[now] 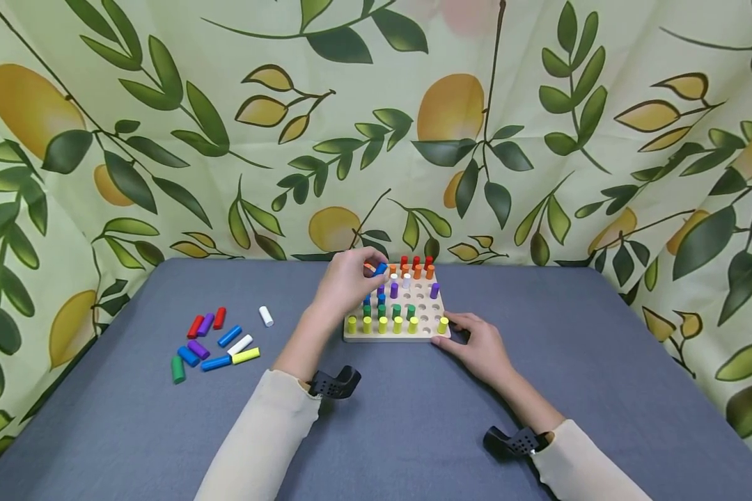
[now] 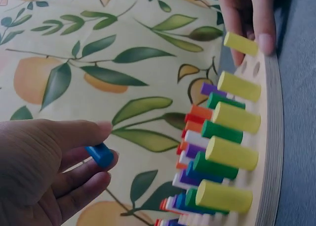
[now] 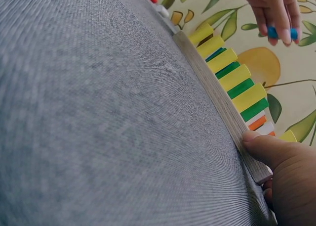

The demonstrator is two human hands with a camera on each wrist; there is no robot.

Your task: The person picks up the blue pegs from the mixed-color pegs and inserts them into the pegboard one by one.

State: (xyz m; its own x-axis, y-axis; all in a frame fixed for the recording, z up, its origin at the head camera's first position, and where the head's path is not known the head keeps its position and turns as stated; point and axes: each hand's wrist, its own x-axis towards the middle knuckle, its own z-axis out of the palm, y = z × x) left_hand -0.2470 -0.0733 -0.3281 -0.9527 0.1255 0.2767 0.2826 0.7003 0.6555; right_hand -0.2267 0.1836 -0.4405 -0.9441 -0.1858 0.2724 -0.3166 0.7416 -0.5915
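Note:
My left hand (image 1: 349,280) pinches a blue peg (image 2: 100,156) between thumb and fingers, held above the wooden pegboard (image 1: 376,338) and apart from it. My right hand (image 1: 481,348) grips the board's front right corner, its thumb (image 3: 269,148) on the front edge. Yellow pegs (image 1: 383,325) stand along the front row, with a gap near the right end. Green pegs (image 1: 397,310) and blue ones stand behind them, then purple, white, orange and red pegs towards the back. Part of the board's left back is hidden behind my left hand.
Loose pegs lie on the grey cloth left of the board, among them a green peg (image 1: 178,369), a yellow peg (image 1: 246,355) and a white peg (image 1: 266,316). A leaf-patterned curtain (image 1: 376,104) hangs behind the table (image 1: 401,417).

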